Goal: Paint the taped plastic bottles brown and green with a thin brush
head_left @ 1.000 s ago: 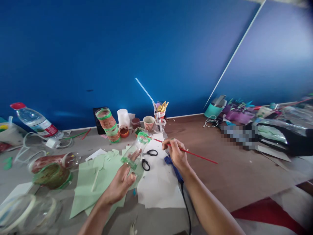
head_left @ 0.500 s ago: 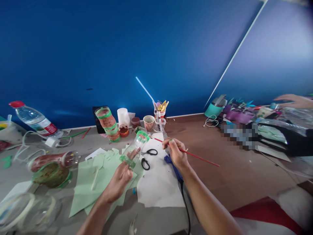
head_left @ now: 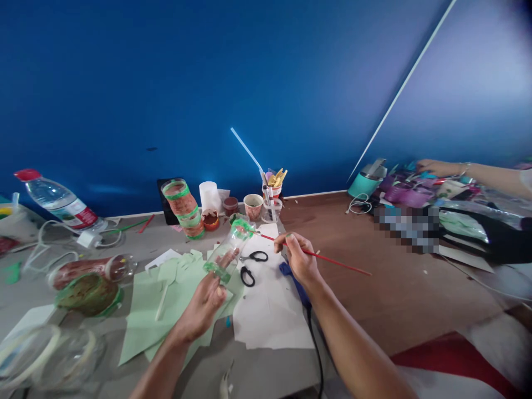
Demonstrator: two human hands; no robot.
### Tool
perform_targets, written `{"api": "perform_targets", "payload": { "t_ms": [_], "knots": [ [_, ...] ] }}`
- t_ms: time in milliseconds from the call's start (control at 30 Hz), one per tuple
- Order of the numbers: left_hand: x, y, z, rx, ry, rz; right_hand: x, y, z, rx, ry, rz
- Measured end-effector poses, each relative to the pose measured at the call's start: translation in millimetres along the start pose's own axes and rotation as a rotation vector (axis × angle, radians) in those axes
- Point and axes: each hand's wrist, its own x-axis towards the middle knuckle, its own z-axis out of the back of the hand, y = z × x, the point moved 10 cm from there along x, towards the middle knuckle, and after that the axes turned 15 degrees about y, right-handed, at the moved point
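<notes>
My left hand (head_left: 205, 302) holds up a clear plastic bottle piece (head_left: 226, 252) with green paint around both ends; some fingers reach inside it and show through the wall. In my right hand (head_left: 299, 257) is a thin red paintbrush (head_left: 338, 262), pinched between thumb and fingers. Its tip meets or nearly meets the green upper end of the bottle piece. Black-handled scissors (head_left: 248, 276) lie just behind, on white paper (head_left: 272, 316). Below my right hand rests a blue tool with a black cord (head_left: 301, 291), possibly a glue gun, partly hidden.
Green paper sheets (head_left: 147, 316) lie at left, near a painted bottle (head_left: 89, 274) and a water bottle (head_left: 66, 202). Along the wall stand a green-and-brown painted cylinder (head_left: 183, 208), paint pots (head_left: 210, 220) and a paper cup (head_left: 252, 208). A co-worker's hand (head_left: 440, 168) reaches over purple items at right.
The co-worker's arm has reached farther left over the purple items. My hands, the bottle piece and the brush have barely shifted.
</notes>
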Motion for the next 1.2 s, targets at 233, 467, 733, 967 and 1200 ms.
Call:
{"api": "perform_targets", "payload": {
  "t_ms": [233, 467, 733, 967, 1200],
  "knots": [
    [2.4, -6.1, -3.6, 0.026, 0.004, 0.02, -2.1, -5.0, 13.3, -0.044, -0.088, -0.026],
    [7.5, -14.4, -11.7, 0.213, 0.046, 0.078, 0.5, -5.9, 7.2, -0.008, -0.058, -0.071],
    [3.9, -4.5, -12.7, 0.664, 0.09, 0.068, -0.3, -1.5, 8.4, -0.024, -0.036, -0.025],
    [7.2, -13.0, -26.3, 0.986, 0.126, -0.041, -1.4, -0.2, 12.1, -0.034, -0.072, -0.045],
    [9.8, -11.2, -36.8, 1.153, 0.155, -0.053, -0.2, -0.3, 5.4, -0.032, -0.013, -0.064]
  ]
}}
